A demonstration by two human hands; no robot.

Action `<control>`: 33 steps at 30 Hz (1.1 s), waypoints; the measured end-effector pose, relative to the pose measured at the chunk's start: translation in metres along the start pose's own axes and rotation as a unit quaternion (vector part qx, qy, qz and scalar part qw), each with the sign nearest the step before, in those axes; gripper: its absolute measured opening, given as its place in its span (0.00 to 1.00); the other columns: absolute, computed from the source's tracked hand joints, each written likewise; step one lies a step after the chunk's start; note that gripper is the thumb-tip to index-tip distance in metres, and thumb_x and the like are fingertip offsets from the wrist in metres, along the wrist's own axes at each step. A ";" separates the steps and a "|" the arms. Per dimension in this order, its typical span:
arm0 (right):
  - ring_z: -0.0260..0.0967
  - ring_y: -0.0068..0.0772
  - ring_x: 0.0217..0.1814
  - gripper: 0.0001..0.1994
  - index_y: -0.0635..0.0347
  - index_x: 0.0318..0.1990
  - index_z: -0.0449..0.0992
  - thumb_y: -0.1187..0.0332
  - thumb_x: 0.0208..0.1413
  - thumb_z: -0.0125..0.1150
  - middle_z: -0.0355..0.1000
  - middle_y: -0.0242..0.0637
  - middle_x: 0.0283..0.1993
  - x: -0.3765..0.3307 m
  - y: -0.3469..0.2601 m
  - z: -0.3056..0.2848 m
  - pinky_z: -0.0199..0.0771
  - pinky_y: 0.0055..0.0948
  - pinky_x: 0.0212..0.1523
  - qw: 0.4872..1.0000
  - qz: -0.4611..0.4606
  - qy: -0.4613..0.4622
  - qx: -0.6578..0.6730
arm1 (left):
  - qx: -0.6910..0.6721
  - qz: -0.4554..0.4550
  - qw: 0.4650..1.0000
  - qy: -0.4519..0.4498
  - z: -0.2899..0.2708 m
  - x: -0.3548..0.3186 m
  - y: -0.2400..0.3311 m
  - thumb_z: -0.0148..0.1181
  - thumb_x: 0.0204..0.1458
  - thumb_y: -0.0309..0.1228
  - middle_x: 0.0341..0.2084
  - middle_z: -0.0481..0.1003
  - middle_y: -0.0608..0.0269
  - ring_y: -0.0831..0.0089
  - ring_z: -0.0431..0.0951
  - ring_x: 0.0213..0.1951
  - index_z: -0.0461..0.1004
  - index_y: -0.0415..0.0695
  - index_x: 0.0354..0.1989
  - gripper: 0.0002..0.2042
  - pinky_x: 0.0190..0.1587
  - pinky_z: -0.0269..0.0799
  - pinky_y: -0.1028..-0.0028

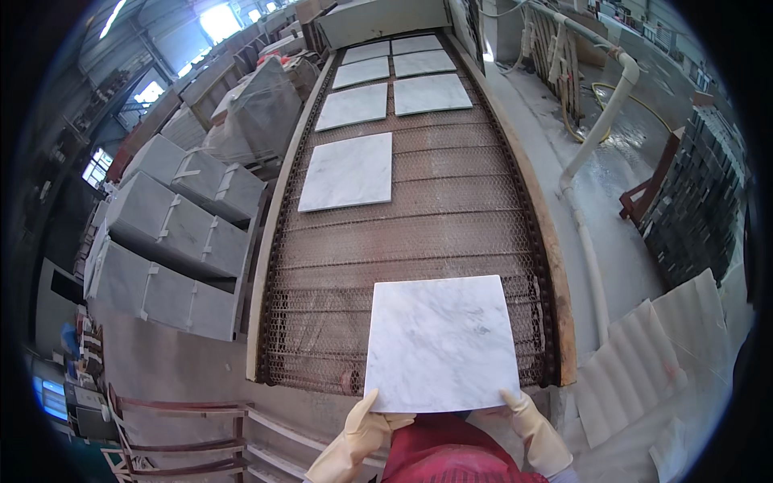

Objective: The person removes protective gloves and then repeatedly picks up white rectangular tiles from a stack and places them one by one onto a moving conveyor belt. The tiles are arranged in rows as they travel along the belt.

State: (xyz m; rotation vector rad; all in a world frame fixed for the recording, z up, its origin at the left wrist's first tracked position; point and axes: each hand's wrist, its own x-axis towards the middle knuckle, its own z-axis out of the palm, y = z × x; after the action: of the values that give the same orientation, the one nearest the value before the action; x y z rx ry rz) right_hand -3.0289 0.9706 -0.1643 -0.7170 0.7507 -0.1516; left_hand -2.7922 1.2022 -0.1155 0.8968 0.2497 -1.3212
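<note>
A square white marble tile [442, 344] with grey veining lies level before me, overlapping the near end of a wire-mesh conveyor belt [451, 185]. My left hand [368, 425], in a cream rubber glove, grips its near left corner. On the near right corner my right hand [525, 414], gloved alike, is closed with the thumb on top. The fingers beneath the tile are partly hidden. Farther up the belt, on its left side, rests a single similar tile [346, 171]. Beyond it several more tiles [432, 93] lie in two columns toward a pale machine housing [385, 22].
Strapped stacks of marble tiles [173, 221] stand left of the conveyor. A wooden rail [531, 217] edges the belt at right, beside a white pipe [600, 121]. Dark mosaic slabs [699, 197] and foam sheets [636, 366] are farther right. A red metal rack [181, 435] sits near left.
</note>
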 end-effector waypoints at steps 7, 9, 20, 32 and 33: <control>0.80 0.50 0.40 0.29 0.73 0.58 0.70 0.56 0.58 0.62 0.78 0.52 0.45 -0.002 -0.080 0.057 0.82 0.47 0.38 0.994 -0.055 0.081 0.047 | 0.080 0.043 0.995 0.046 0.056 -0.004 0.064 0.57 0.60 0.47 0.42 0.78 0.32 0.41 0.82 0.41 0.66 0.23 0.56 0.32 0.49 0.79 0.47; 0.79 0.45 0.38 0.32 0.74 0.57 0.70 0.53 0.55 0.63 0.79 0.50 0.44 0.016 -0.093 0.050 0.80 0.40 0.33 0.994 -0.068 0.079 0.035 | 0.092 0.024 0.995 0.019 0.063 0.014 0.083 0.57 0.60 0.46 0.43 0.79 0.37 0.45 0.82 0.43 0.67 0.26 0.57 0.31 0.49 0.79 0.49; 0.81 0.39 0.37 0.20 0.66 0.44 0.80 0.55 0.66 0.51 0.82 0.46 0.37 0.245 -0.226 0.045 0.79 0.35 0.40 0.980 -0.185 0.068 -0.036 | 0.090 0.176 0.979 -0.055 0.123 0.250 0.213 0.54 0.62 0.45 0.58 0.73 0.47 0.54 0.76 0.58 0.62 0.32 0.64 0.31 0.63 0.68 0.50; 0.75 0.36 0.37 0.15 0.54 0.52 0.72 0.59 0.62 0.62 0.74 0.38 0.47 0.411 -0.270 -0.013 0.81 0.44 0.38 0.941 -0.115 0.246 0.204 | 0.927 0.266 0.264 -0.017 0.130 0.357 0.242 0.45 0.65 0.29 0.59 0.75 0.72 0.82 0.71 0.63 0.58 0.59 0.71 0.25 0.76 0.44 0.72; 0.74 0.42 0.44 0.18 0.54 0.57 0.69 0.59 0.63 0.60 0.69 0.41 0.54 0.414 -0.278 -0.004 0.81 0.47 0.42 0.934 -0.109 0.246 0.236 | 0.925 0.259 0.277 -0.007 0.125 0.369 0.243 0.45 0.65 0.30 0.60 0.75 0.73 0.82 0.71 0.63 0.58 0.60 0.71 0.25 0.76 0.43 0.72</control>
State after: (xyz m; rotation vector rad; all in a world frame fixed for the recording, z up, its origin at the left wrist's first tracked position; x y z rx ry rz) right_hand -2.6951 0.6054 -0.2236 -0.2946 1.0608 -0.7109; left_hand -2.5105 0.8435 -0.1630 2.4754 -1.9966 -0.2912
